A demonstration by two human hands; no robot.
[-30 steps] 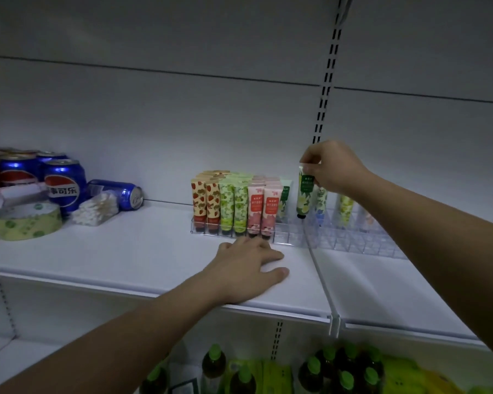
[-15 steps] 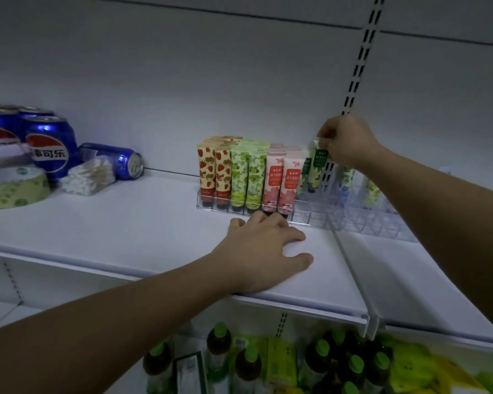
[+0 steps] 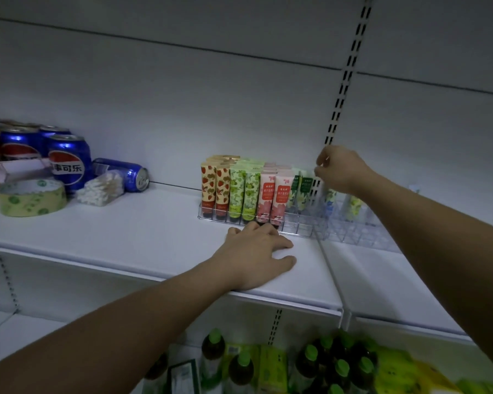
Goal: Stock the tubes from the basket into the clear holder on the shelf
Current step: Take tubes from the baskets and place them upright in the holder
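Putting a tube in is the step now. The right hand (image 3: 342, 169) pinches the top of a green tube (image 3: 305, 191) standing in the clear holder (image 3: 302, 226) on the shelf (image 3: 125, 234). Next it likely lets go. The left hand (image 3: 256, 251) lies flat beside the holder, fingers spread.

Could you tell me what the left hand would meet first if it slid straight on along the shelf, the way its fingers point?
Most likely the clear holder: the left hand lies flat just before its front wall, below the pink tubes.
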